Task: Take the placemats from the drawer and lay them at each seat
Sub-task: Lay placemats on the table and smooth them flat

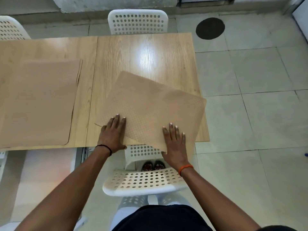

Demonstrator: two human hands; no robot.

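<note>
Here both hands lie flat, fingers straight, gripping nothing: the left hand presses the near-left corner of the placemat, its heel on the bare tabletop, while the right hand presses the mat's near edge where that edge overhangs the tabletop's front. The mat sits skewed, its far corner pointing toward 11 o'clock and its right corner jutting past the tabletop's right edge at about 3 o'clock. To do this step well, I judge the palms should stay flat and turn the mat counter-clockwise while sliding it toward 12 o'clock, until its long edge runs parallel with the front edge and no part hangs off. Light, even pressure matters, since a thin mat may buckle if one hand leads. It belongs centred before the white chair at 6 o'clock. At 9 o'clock, well apart, more mats lie squarely, seemingly stacked. The far chair at 12 o'clock has no mat before it yet.
</note>
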